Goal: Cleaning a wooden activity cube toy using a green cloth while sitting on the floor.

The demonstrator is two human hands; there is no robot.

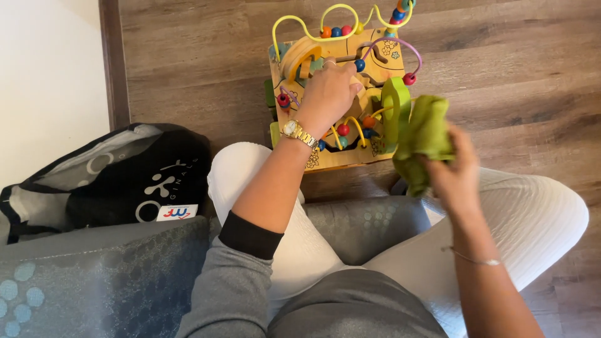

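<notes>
Two hands are showing up here, both busy around a wooden bead maze toy (341, 100) that's sitting on the wood floor (513, 75) right in front of the person's knees. Left hand (328, 95), the one wearing a gold watch (295, 131), is resting on top of the toy with its fingers curled down among the wire loops; can't tell whether that grip is actually pinching a piece or just pressing on the yellow top. Right hand (456, 172) is hanging just beside the toy's right edge, grip closed tight around a bunched-up green cloth (422, 138), which is sitting close against the toy's green ring. Colourful beads are strung along the yellow and purple wires. Person is sitting on a grey cushion (94, 275), white trousers on, and a black bag (125, 175) is lying on the floor off to the left by the white wall.
</notes>
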